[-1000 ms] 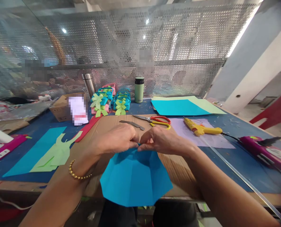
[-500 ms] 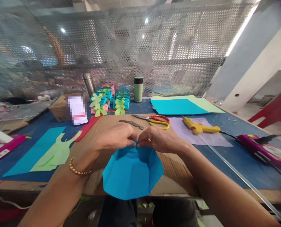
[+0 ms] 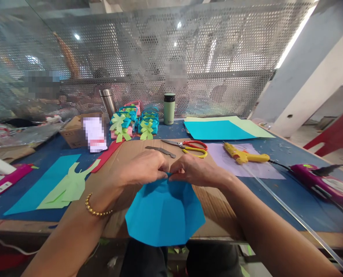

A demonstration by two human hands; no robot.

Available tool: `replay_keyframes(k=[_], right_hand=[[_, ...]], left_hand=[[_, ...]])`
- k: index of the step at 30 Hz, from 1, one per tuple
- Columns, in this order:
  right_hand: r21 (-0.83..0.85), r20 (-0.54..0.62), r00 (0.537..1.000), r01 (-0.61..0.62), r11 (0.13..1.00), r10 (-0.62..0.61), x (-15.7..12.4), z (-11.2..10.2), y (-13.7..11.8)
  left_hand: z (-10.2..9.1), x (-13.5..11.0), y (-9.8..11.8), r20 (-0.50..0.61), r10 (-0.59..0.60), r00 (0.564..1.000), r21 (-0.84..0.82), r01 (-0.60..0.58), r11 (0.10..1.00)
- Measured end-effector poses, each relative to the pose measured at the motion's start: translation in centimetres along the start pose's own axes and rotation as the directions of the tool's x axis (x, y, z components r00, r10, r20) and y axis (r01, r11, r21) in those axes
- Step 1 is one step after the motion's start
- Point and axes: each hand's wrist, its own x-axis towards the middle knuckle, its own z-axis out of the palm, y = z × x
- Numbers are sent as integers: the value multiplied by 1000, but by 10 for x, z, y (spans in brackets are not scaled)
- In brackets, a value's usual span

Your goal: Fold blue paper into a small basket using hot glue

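A sheet of blue paper (image 3: 162,215) with creases and a many-sided outline slopes over the front of the cardboard mat (image 3: 217,211). At its far edge my left hand (image 3: 146,165) and my right hand (image 3: 196,169) pinch the paper side by side, fingertips almost meeting. The fingers partly hide the pinched edge. Just beyond my hands lie a flat grey metal blade (image 3: 160,151) and scissors (image 3: 188,147) with red and yellow handles.
A yellow glue gun (image 3: 243,154) rests on purple paper (image 3: 263,171) at the right, its cord running to a magenta power strip (image 3: 323,182). Small paper baskets (image 3: 148,119) and a green tumbler (image 3: 169,109) stand behind. Green paper cutouts (image 3: 66,188) lie left.
The near part of the blue paper has spread a little wider and flatter, its right corner moving outward. Both hands keep their pinch in nearly the same spot.
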Motion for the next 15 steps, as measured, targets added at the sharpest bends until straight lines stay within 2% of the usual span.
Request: replay_keyframes(k=[3, 10, 15], right_hand=[[-9, -12, 999, 40, 999, -41, 1, 2, 1], [-30, -6, 1000, 24, 999, -24, 2, 1, 2], [3, 15, 997, 71, 997, -71, 3, 2, 2]], left_hand=[[3, 0, -2, -11, 4, 1000, 20, -3, 1000], [-1, -3, -1, 27, -40, 999, 147, 36, 989], [-5, -4, 4, 56, -21, 998, 142, 13, 990]])
